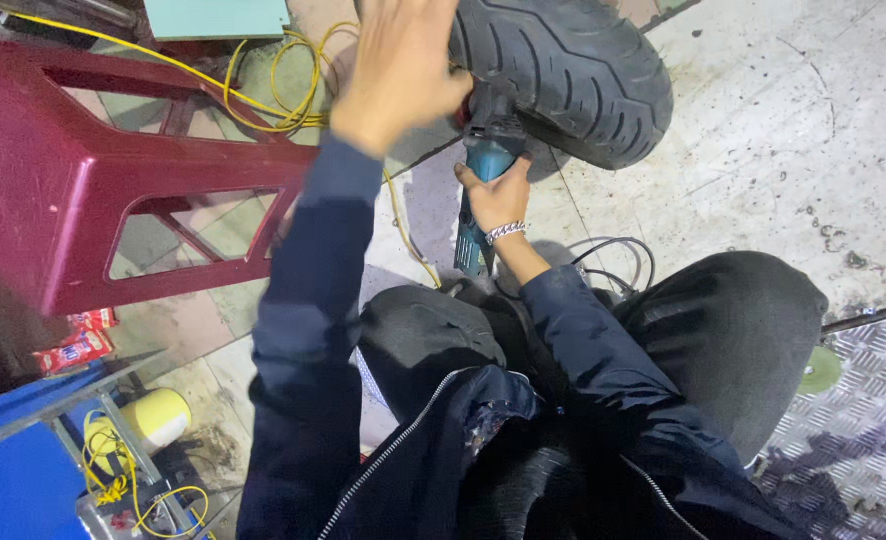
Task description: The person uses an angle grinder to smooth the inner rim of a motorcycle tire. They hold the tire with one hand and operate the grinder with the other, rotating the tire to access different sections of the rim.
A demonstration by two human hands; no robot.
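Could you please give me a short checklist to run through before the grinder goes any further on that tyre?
1. Right hand grips the teal angle grinder: ok.
2. Left hand steadies the black tyre: cannot tell, the fingers are spread beside it.
3. Gloves worn: not ok, both hands bare.
4. Yellow cable clear of the tool: not ok, it lies close by.
5. Grinder disc condition: cannot tell, hidden.

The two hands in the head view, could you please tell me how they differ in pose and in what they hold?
The left hand is raised with its fingers spread, flat against the black ribbed rubber tyre; the right hand sits lower, its grip closed round the teal handheld power tool. The right hand's wrist wears a beaded bracelet; the left hand's wrist shows none. Both arms wear dark blue jacket sleeves.
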